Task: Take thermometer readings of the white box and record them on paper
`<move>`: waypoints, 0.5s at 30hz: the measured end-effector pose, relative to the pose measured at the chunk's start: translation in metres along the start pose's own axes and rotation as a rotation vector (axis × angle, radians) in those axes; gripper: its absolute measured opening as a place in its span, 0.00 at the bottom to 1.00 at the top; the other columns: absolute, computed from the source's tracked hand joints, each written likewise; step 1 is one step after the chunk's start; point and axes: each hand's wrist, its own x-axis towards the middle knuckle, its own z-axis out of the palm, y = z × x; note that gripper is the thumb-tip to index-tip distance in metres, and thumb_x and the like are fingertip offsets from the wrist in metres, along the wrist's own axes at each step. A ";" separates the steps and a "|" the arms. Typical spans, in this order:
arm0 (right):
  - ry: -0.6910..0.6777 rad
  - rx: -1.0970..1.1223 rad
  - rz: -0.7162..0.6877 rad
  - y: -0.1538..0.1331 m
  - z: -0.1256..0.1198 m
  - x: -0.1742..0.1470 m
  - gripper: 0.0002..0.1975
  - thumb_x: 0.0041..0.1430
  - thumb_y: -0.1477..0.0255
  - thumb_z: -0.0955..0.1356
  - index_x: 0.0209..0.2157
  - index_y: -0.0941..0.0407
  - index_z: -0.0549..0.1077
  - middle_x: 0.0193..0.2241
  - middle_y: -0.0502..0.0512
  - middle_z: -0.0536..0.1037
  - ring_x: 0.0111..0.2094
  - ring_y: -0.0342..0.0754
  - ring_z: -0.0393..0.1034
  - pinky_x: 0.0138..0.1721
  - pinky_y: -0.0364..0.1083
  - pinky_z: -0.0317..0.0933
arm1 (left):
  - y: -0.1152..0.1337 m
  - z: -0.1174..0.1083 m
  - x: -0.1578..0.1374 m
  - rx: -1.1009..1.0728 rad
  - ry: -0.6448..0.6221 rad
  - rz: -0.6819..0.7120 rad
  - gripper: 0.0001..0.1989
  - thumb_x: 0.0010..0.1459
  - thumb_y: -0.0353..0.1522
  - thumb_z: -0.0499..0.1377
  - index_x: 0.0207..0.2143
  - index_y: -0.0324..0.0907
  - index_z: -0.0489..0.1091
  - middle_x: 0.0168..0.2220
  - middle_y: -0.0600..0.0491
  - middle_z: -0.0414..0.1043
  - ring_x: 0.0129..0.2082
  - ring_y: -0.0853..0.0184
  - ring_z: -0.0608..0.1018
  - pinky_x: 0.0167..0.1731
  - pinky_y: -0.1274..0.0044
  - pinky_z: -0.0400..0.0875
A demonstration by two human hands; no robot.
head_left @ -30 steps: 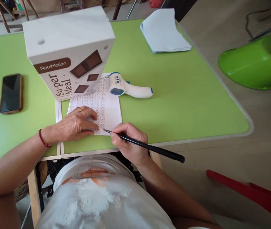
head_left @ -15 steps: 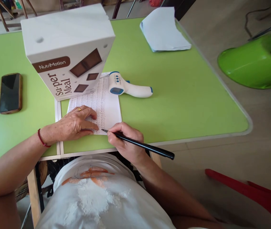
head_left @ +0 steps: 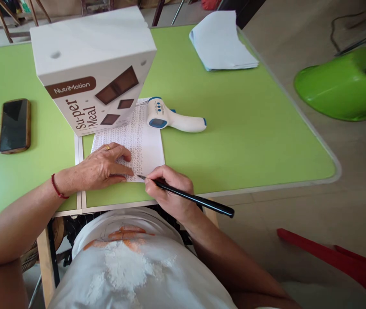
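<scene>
My right hand [head_left: 173,189] grips a black pen [head_left: 202,201], its tip at the lower part of a sheet of paper [head_left: 152,150]. Rows of small handwriting fill much of the sheet, and its right side is blank. Fingers spread, my left hand [head_left: 105,165] rests on the paper's left part, thumb close to the pen tip. A white and blue infrared thermometer [head_left: 176,118] lies across the sheet's upper right. Behind my left hand a white NutriMotion box [head_left: 92,73] stands upright and hides the paper's upper left.
To the left lies a phone [head_left: 14,125] in a brown case on the green table [head_left: 250,141]. Folded white sheets [head_left: 223,40] lie at the far edge. Beyond the table's right side are a green bin-like object [head_left: 340,88] and a red piece of furniture [head_left: 331,257].
The pen's back end has dipped very slightly. Both hands stay in almost the same place, and the objects on the table have not moved.
</scene>
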 end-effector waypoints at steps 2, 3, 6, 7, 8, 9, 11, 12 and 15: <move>-0.005 0.013 -0.011 0.000 0.000 0.000 0.08 0.55 0.72 0.67 0.23 0.51 0.66 0.17 0.45 0.71 0.18 0.42 0.63 0.22 0.42 0.61 | 0.000 0.000 0.000 0.004 0.005 0.009 0.13 0.68 0.36 0.53 0.43 0.45 0.78 0.47 0.43 0.71 0.47 0.59 0.72 0.50 0.66 0.67; -0.007 0.026 -0.015 0.001 0.000 0.000 0.08 0.55 0.73 0.67 0.24 0.51 0.66 0.17 0.45 0.72 0.18 0.42 0.64 0.21 0.42 0.61 | 0.000 0.000 0.000 0.005 0.006 0.014 0.13 0.68 0.36 0.53 0.43 0.44 0.78 0.47 0.42 0.70 0.47 0.58 0.72 0.50 0.66 0.67; 0.005 0.079 -0.010 0.002 0.000 0.000 0.07 0.56 0.73 0.67 0.25 0.52 0.67 0.18 0.44 0.72 0.17 0.41 0.64 0.21 0.41 0.60 | -0.001 0.000 0.000 0.005 0.006 0.023 0.14 0.68 0.35 0.53 0.43 0.44 0.78 0.47 0.42 0.70 0.47 0.58 0.72 0.50 0.66 0.67; 0.012 0.086 0.000 0.002 0.000 0.000 0.07 0.56 0.72 0.67 0.25 0.52 0.66 0.17 0.44 0.71 0.17 0.41 0.64 0.21 0.41 0.60 | -0.001 0.000 0.000 0.005 0.005 0.022 0.14 0.68 0.36 0.53 0.43 0.44 0.78 0.47 0.42 0.70 0.47 0.58 0.72 0.50 0.65 0.67; 0.019 0.085 0.007 0.002 0.000 0.000 0.07 0.55 0.72 0.67 0.25 0.52 0.66 0.17 0.44 0.71 0.17 0.41 0.64 0.21 0.41 0.60 | -0.001 0.000 0.000 0.005 0.003 0.018 0.14 0.69 0.36 0.52 0.43 0.44 0.78 0.47 0.42 0.70 0.47 0.58 0.72 0.50 0.65 0.67; 0.024 0.076 0.011 0.002 0.000 0.000 0.07 0.55 0.73 0.67 0.24 0.52 0.66 0.17 0.44 0.70 0.17 0.41 0.64 0.21 0.41 0.60 | -0.001 0.000 -0.001 0.004 -0.001 0.013 0.14 0.69 0.36 0.52 0.43 0.44 0.78 0.47 0.42 0.70 0.47 0.58 0.72 0.50 0.65 0.67; 0.030 0.049 0.009 0.001 0.000 0.000 0.07 0.54 0.73 0.67 0.24 0.51 0.65 0.17 0.44 0.70 0.17 0.41 0.64 0.21 0.41 0.60 | -0.001 0.000 -0.001 -0.001 -0.009 0.005 0.14 0.68 0.36 0.52 0.43 0.45 0.78 0.47 0.43 0.70 0.48 0.58 0.72 0.50 0.65 0.67; 0.031 0.039 0.004 0.000 0.000 0.000 0.07 0.54 0.74 0.67 0.24 0.52 0.65 0.17 0.44 0.70 0.18 0.41 0.64 0.21 0.41 0.60 | -0.001 0.000 -0.001 -0.002 -0.014 0.002 0.14 0.68 0.36 0.52 0.43 0.45 0.78 0.47 0.43 0.70 0.48 0.58 0.72 0.51 0.65 0.67; 0.021 0.042 -0.011 0.000 0.000 0.000 0.08 0.54 0.74 0.67 0.23 0.52 0.65 0.17 0.44 0.70 0.18 0.41 0.63 0.21 0.41 0.60 | 0.000 -0.001 0.000 -0.001 -0.017 -0.001 0.14 0.68 0.36 0.53 0.43 0.45 0.78 0.47 0.43 0.70 0.48 0.58 0.72 0.51 0.65 0.67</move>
